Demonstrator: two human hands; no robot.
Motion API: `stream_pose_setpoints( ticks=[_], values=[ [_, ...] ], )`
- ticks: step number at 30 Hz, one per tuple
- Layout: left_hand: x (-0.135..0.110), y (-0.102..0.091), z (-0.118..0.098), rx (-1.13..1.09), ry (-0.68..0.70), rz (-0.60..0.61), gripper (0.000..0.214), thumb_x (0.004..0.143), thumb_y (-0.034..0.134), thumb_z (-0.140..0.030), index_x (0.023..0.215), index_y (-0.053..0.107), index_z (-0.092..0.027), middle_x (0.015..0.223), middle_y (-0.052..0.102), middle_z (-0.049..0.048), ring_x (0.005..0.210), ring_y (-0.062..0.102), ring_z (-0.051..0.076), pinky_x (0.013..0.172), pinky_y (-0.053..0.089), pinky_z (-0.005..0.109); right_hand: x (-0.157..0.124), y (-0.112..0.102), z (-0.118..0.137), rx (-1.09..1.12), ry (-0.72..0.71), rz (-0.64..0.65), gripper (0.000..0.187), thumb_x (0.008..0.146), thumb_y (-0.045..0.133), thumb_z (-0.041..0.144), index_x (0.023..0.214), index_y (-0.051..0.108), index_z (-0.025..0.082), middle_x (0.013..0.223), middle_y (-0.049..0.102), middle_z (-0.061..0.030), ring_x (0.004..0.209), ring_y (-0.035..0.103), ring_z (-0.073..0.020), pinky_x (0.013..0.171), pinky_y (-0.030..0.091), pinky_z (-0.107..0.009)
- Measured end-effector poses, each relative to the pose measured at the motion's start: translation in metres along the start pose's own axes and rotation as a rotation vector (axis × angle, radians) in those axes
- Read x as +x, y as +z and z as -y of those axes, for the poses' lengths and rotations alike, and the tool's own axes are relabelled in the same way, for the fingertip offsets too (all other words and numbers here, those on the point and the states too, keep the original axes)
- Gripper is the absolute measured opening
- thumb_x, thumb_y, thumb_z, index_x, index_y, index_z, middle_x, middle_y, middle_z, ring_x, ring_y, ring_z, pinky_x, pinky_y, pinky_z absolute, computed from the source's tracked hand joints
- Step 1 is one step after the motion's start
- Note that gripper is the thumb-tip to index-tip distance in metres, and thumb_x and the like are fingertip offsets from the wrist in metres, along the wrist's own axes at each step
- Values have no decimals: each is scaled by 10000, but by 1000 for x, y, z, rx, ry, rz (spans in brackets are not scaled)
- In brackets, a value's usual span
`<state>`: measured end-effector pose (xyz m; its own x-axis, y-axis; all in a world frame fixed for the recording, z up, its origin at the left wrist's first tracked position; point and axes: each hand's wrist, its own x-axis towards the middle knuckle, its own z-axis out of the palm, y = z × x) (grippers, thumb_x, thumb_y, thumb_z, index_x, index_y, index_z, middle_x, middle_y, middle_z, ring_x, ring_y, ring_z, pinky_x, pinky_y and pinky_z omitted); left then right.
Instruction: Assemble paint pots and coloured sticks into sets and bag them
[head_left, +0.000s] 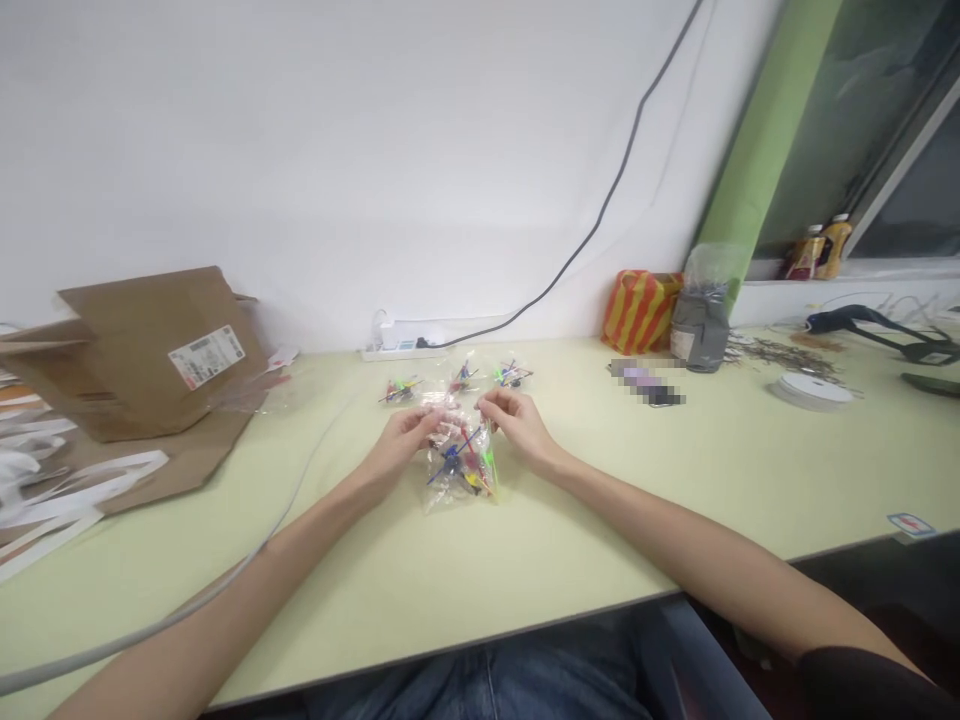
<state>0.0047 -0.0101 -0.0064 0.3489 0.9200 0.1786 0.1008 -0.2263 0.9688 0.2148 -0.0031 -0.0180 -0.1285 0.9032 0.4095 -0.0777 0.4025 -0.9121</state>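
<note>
A clear plastic bag (459,472) with small blue, red, yellow and green plastic parts inside hangs or rests just over the table in front of me. My left hand (420,428) pinches its upper left edge. At the upper right edge, my right hand (511,418) has thumb and fingertips pressed together on the film. Beyond my hands lie three similar small bags of coloured parts: a left one (401,389), a middle one (464,375) and a right one (512,374). Whether the held bag touches the table I cannot tell.
An open cardboard box (142,370) and white strips (97,490) lie at the left. A grey cable (277,525) crosses by my left forearm. A power strip (397,345) sits against the wall. To the right are a striped bag (637,310) and a white spool (814,391).
</note>
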Motion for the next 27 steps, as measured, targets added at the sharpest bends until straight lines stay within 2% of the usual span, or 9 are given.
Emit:
stream_pose_setpoints(
  ticks=[3,9,14,17,20,22,25,27],
  values=[
    [3,-5,1,-44,-7,-77,487,895,633,-570,1108,706,-138,1085,755,149,931,715,240,828,540,333,2,0,-4,20,12,16,310,804,688,483,816,649,176,683,601,4,640,532,-135,606,419,-269],
    [3,-6,1,11,-32,21,481,853,701,-540,1129,703,-147,997,777,136,877,739,256,767,568,333,1,-3,-2,56,19,23,313,796,707,460,885,700,160,655,625,5,621,552,-126,608,429,-261],
    [2,-6,0,-15,-12,8,466,860,689,-550,1111,692,-157,991,781,147,880,755,281,777,579,361,2,-6,0,73,40,34,305,792,714,420,944,726,155,607,639,10,574,554,-123,588,431,-263],
    [1,-7,-3,-4,-12,14,510,868,684,-537,1206,655,-156,994,779,164,816,764,284,763,581,379,2,-6,2,87,12,37,285,816,683,395,959,746,157,610,661,-8,564,552,-127,578,422,-270],
    [0,-6,-7,-61,7,13,541,872,697,-479,1303,606,-166,976,782,158,770,765,275,734,581,370,2,-6,4,126,-29,45,205,802,655,331,876,758,170,622,662,-13,578,550,-130,582,422,-274],
    [0,-6,-8,-130,18,1,435,860,713,-421,1206,660,-164,967,783,146,773,762,269,714,581,357,1,-7,4,161,-32,44,161,779,635,295,783,743,176,635,654,-16,600,559,-135,595,435,-279],
    [1,-8,-9,-216,32,38,199,844,692,-334,899,710,-143,1013,775,143,797,755,263,695,576,342,1,-9,4,188,-16,68,193,788,585,298,694,703,176,658,646,-30,633,570,-148,620,454,-293],
    [1,-9,-10,-227,45,101,193,849,649,-319,813,690,-134,1053,766,152,822,753,273,693,569,341,1,-10,5,168,-29,85,274,835,554,339,661,680,169,668,642,-42,636,563,-149,629,453,-300]
  ],
)
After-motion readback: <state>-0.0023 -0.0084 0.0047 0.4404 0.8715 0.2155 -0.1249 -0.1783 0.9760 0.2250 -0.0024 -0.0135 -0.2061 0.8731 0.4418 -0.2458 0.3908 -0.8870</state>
